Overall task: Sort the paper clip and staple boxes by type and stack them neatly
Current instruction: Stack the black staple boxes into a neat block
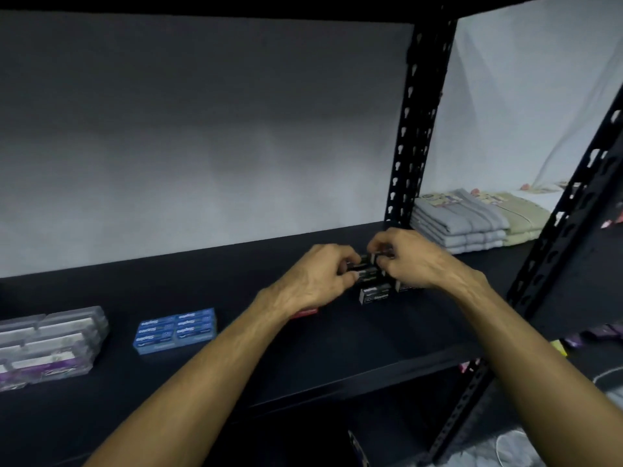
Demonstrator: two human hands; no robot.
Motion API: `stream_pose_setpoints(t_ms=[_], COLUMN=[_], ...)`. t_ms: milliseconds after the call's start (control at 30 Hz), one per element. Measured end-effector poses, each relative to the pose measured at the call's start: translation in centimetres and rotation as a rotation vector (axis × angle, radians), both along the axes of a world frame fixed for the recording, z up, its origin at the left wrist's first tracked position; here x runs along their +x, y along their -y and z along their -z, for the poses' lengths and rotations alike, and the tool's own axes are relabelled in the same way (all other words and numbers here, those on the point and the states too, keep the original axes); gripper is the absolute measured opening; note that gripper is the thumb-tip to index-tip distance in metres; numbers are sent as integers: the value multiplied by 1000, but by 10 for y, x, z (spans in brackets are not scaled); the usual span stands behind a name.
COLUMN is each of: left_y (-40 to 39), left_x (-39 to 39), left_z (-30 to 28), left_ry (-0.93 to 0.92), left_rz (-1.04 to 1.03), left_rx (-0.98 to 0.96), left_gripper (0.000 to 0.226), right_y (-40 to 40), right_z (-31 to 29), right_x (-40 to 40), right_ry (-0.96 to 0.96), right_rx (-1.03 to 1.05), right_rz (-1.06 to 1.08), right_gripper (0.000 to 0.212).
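Observation:
On the black shelf [236, 271], right of centre, stands a small stack of black staple boxes [376, 293]. My left hand [317, 278] grips the top boxes of that stack from the left. My right hand [408, 257] pinches a black box at the top from the right. A red box [305, 312] peeks out under my left wrist. Blue staple boxes [175, 330] are stacked in a block at the left. Further left sits a stack of clear plastic boxes with purple and white labels [47, 345].
A black perforated upright [413, 123] rises just behind my hands, another [569, 237] at the front right. Folded grey and green towels [472, 220] lie on the neighbouring shelf to the right. Bare black shelf surface stretches between the blue block and the black stack.

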State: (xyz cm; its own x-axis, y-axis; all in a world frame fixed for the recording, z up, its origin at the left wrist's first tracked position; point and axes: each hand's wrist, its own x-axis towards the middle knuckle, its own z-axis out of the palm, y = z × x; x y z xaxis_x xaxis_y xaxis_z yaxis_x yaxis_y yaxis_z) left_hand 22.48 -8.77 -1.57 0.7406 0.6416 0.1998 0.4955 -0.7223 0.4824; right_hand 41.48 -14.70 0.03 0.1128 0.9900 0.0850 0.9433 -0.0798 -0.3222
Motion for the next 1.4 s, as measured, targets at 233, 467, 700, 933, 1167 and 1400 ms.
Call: stream_pose_setpoints(t_ms=[233, 467, 700, 933, 1167, 1400], left_y=[17, 13, 10, 11, 10, 10], left_x=[46, 54, 58, 58, 52, 48], left_z=[23, 40, 45, 45, 44, 41], left_ry=[-119, -164, -143, -113, -134, -153], left_rz=[-10, -50, -77, -80, -106, -111], left_rx=[96, 87, 55, 24, 24, 24], left_gripper=[36, 25, 24, 31, 20, 21], right_y=[24, 24, 19, 17, 13, 11], right_z=[25, 46, 54, 59, 63, 60], right_x=[39, 48, 51, 49, 40, 36], right_ry=[88, 58, -52, -83, -104, -85], right_rx=[-28, -38, -31, 8, 23, 13], right_rz=[94, 104, 71, 34, -17, -23], right_gripper=[29, 30, 31, 29, 29, 30])
